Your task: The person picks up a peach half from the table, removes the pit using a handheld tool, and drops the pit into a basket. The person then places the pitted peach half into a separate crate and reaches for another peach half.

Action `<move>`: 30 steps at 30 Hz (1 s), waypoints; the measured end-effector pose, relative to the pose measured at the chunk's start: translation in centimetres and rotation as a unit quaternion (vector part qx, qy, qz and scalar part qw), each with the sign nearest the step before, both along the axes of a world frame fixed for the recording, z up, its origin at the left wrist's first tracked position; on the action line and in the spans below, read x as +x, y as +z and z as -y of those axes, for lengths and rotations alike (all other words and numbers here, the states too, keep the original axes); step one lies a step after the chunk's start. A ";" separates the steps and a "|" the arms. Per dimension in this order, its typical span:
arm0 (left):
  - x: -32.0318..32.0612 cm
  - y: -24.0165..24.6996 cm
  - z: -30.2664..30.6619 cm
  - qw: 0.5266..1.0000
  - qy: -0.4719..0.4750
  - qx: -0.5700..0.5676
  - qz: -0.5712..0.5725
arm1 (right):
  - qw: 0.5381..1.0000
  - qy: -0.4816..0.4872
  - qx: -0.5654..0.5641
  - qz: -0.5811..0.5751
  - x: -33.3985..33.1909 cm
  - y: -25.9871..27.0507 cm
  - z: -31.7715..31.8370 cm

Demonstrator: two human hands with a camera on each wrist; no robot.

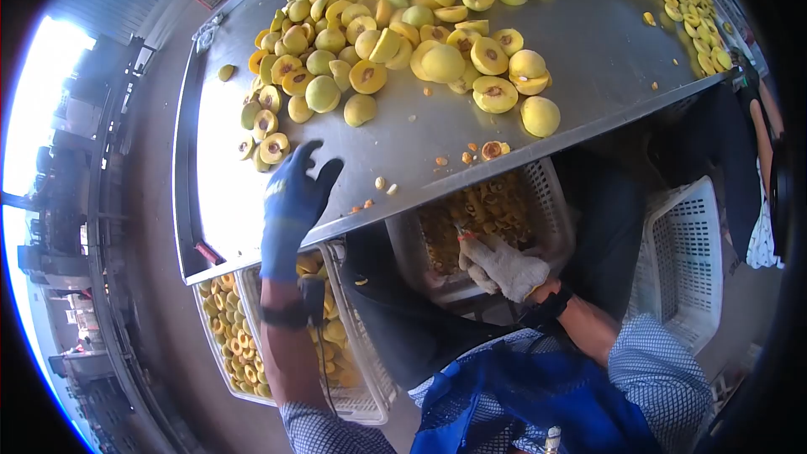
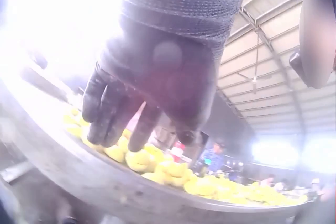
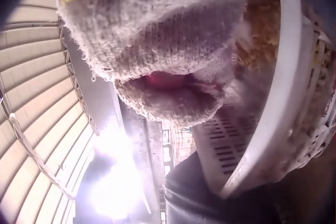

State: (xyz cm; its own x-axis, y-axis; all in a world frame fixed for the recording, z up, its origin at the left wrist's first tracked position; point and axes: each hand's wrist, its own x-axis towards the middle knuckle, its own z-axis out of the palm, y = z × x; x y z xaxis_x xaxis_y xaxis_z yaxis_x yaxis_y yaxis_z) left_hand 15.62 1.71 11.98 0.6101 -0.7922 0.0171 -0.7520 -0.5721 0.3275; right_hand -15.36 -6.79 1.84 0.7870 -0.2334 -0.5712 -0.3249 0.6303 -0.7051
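Note:
My left hand (image 1: pixel 290 197), in a blue glove, is above the metal table's near edge, thumb and fingers spread with nothing between them. Just beyond its fingertips lie halved yellow peaches (image 1: pixel 274 148), some showing brown pit centres. My right hand (image 1: pixel 504 267) wears a white knitted glove and is low over a crate (image 1: pixel 551 193) of brown-orange pits and scraps (image 1: pixel 483 214). Its fingers curl round a small thin tool (image 1: pixel 462 234) with a reddish part; the glove hides most of it. In the right wrist view the curled glove (image 3: pixel 157 61) is beside the crate's pale rim (image 3: pixel 270 113).
A large heap of peaches (image 1: pixel 441 63) covers the table's middle, with another pile (image 1: pixel 702 29) at far right. Loose pit bits (image 1: pixel 466 157) lie near the table edge (image 1: pixel 437 193). Crates of peach halves (image 1: pixel 231 336) stand below left; a white crate (image 1: pixel 685 261) is at right.

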 end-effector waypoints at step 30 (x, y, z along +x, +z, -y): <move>-5.7 -6.8 8.1 0.971 -0.133 -0.062 -0.192 | 0.984 -0.045 -0.166 -0.045 -1.2 2.7 1.1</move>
